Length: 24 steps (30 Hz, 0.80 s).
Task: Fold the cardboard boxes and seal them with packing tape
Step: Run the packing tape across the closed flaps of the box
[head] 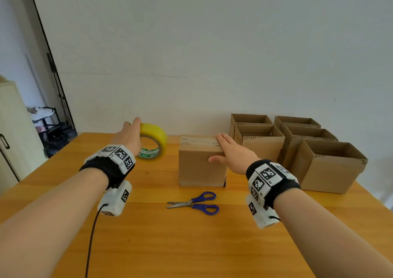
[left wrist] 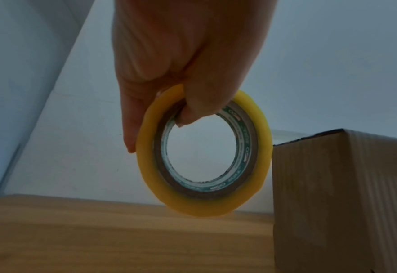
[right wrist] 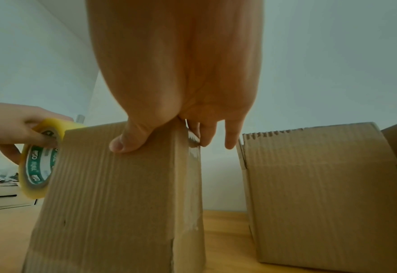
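A closed cardboard box [head: 200,167] [left wrist: 332,194] [right wrist: 113,194] stands on the wooden table [head: 170,245], with clear tape along its top seam and down its right side. My right hand [head: 229,152] [right wrist: 181,73] rests on the box's top right edge, fingers straight and thumb pressed on the near face. My left hand [head: 131,135] [left wrist: 181,73] holds a yellow roll of packing tape [head: 155,133] [left wrist: 146,166] [right wrist: 52,123] upright, just left of the box and slightly above the table. Its thumb hooks through the core and its fingers wrap the outer rim.
Blue-handled scissors [head: 193,203] lie shut on the table in front of the box. Several open-topped cardboard boxes [head: 327,171] [right wrist: 321,184] stand in two rows at the right, close to my right hand. A wall runs behind the table. A pale cabinet [head: 12,128] stands at the left.
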{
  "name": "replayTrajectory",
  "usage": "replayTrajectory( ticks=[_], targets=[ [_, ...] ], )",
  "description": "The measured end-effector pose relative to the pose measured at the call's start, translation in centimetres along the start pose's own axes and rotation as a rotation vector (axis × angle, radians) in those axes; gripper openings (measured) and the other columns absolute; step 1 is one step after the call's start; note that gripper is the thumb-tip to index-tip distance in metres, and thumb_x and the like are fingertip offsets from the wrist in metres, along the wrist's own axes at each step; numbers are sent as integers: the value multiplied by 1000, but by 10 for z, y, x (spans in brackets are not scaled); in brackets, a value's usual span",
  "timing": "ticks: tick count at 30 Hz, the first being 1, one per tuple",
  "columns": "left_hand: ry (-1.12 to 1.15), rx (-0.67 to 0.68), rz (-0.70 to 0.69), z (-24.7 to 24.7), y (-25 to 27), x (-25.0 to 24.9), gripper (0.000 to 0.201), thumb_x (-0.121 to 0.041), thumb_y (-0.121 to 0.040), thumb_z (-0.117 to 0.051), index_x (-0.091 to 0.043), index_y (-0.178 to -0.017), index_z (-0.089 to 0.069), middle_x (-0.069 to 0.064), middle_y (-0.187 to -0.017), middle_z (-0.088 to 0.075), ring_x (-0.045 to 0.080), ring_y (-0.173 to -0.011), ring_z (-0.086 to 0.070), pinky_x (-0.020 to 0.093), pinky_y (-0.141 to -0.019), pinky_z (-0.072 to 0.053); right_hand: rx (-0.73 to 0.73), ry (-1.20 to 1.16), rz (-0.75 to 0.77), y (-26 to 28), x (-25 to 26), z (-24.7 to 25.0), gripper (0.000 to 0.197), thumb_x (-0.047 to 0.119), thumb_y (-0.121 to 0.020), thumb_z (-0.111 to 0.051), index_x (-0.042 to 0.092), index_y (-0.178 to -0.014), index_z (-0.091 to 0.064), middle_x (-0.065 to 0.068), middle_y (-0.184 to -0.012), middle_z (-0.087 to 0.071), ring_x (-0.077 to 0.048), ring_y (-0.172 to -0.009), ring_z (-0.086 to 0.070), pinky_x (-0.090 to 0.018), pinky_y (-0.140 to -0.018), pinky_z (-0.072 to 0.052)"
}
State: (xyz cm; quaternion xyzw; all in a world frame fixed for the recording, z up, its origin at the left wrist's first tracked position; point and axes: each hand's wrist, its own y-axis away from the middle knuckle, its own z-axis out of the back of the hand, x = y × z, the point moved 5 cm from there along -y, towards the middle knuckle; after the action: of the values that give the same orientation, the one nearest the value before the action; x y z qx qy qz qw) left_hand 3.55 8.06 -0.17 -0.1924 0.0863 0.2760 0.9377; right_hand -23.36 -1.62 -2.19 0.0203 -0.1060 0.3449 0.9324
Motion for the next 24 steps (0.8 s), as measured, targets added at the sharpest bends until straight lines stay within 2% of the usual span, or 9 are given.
replayTrajectory(
  ticks=[7,10,14,16,20,24],
  targets=[
    [33,16,-4,-12,-1,2,30,1,-92,-45,-10,-119,-38,15,-98,-41,33,-67,-51,42,-61,-47,0,4,2,-1,-1,-1,86,58,-90,-45,18,-153,-2,2,-161,-2,-24,-137,-35,-40,-108,-38],
    [20,31,-3,-16,3,2,32,0,-92,-45,-10,-121,-37,16,-101,-44,26,-60,-46,38,-56,-40,8,20,7,-1,-1,-1,87,59,-90,-44,18,-153,0,2,-161,0,-23,-140,-31,-40,-110,-34],
    [47,27,-21,-18,6,3,28,-5,-93,-47,-7,-120,-41,20,-100,-51,29,-69,-48,36,-60,-37,32,80,-26,0,0,2,99,70,-85,-42,15,-153,5,-1,-161,4,-20,-147,-11,-41,-118,-12],
    [76,13,-26,-19,6,5,25,-7,-93,-48,-6,-117,-42,18,-95,-51,30,-71,-49,36,-60,-37,-11,86,-46,0,6,3,106,76,-82,-38,10,-152,7,-6,-161,8,-19,-148,1,-42,-120,-2],
    [102,27,-43,-20,9,4,19,-9,-92,-49,-5,-110,-43,14,-86,-51,29,-68,-51,35,-57,-36,-139,141,108,-6,43,1,99,74,-85,-33,13,-152,6,-4,-160,9,-17,-148,4,-42,-120,0],
    [147,64,-28,-20,13,0,14,-10,-90,-53,-6,-100,-44,8,-77,-51,27,-66,-52,33,-55,-36,-123,178,266,-18,85,-8,84,66,-92,-32,19,-153,2,1,-161,6,-15,-148,1,-39,-120,-2]
  ],
)
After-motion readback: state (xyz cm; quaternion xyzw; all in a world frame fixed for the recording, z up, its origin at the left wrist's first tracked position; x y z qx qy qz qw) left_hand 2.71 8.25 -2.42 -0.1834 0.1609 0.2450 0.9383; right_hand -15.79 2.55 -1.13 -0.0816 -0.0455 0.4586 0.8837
